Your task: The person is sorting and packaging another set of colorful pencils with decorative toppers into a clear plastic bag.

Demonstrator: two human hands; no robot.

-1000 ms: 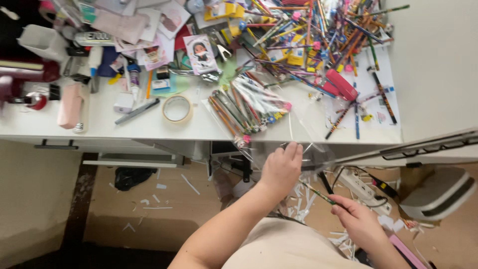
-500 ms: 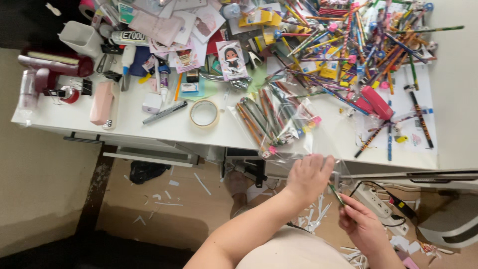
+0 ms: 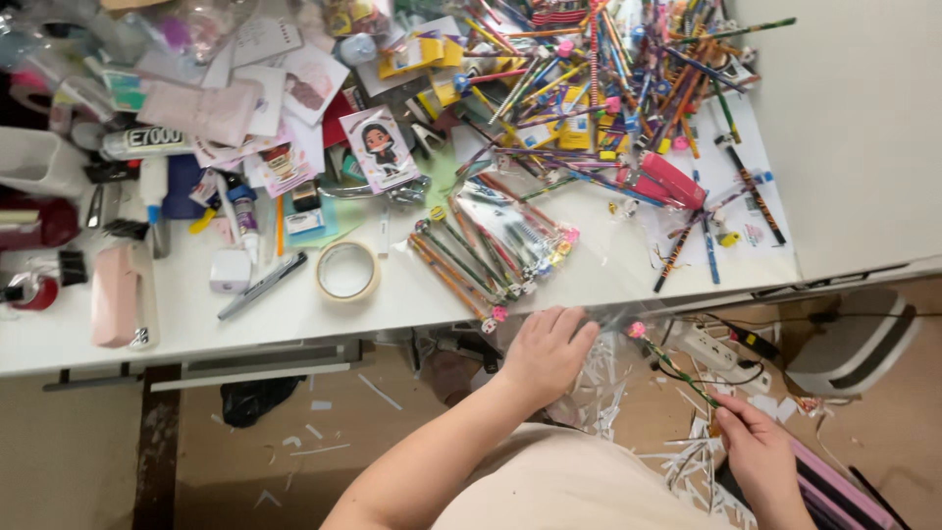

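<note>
One slim green pencil with a pink eraser tip (image 3: 677, 371) is pinched near its lower end by the right hand (image 3: 760, 459), below the white desk's edge (image 3: 294, 324); light, stiff, best held mid-shaft. The left hand (image 3: 545, 351) grips a clear cellophane sleeve (image 3: 599, 285), thin and slippery, beside the bagged pencil bundles (image 3: 491, 255)

The left hand (image 3: 546, 351) rests at the desk (image 3: 245, 319) edge — bagged pencils (image 3: 491, 257) lie just beyond it, a tape roll (image 3: 347, 270) farther left. Right of it, below the desk, the right hand (image 3: 756, 453) holds a pencil (image 3: 677, 368) — its eraser end nearest the left hand.
</note>
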